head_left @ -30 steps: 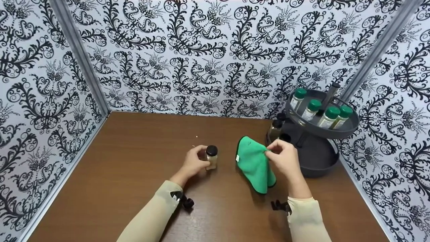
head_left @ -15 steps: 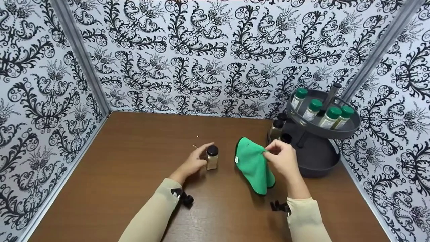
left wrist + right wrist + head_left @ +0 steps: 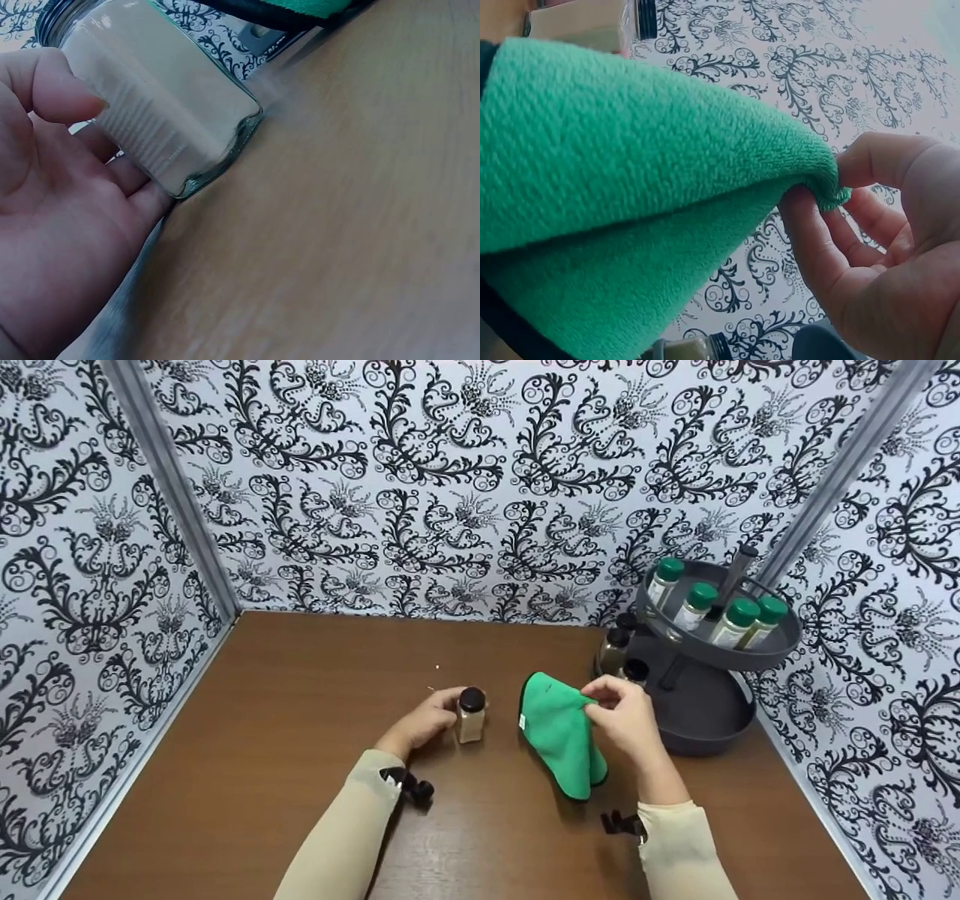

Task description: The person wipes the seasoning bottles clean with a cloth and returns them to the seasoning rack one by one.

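Gripping black-capped spice jar (image 3: 470, 724) in left hand (image 3: 420, 722), with fingers behind and thumb on near side; upright near middle of brown table (image 3: 337, 682), apart from cloth. Can't tell whether resting on wood or just lifted. Pinching green cloth (image 3: 555, 742) in right hand (image 3: 622, 712) at a gathered point, rest hanging loose.

Probably wiping the jar, judging by cloth plus jar. To do well: steady jar low, gather more cloth into right palm, wrap glass rather than dab with a floppy end, shift left grip to expose covered faces. Avoid bumping two-tier stand (image 3: 709, 724) close behind right hand.

Only in head view: green-capped bottles (image 3: 735, 622) on upper tier, plus white tag (image 3: 522, 722) on cloth. Only in left wrist view: thick glass base, ribbed marks, unreadable. Clearest in right wrist view: looped pile and thumb-to-finger pinch.
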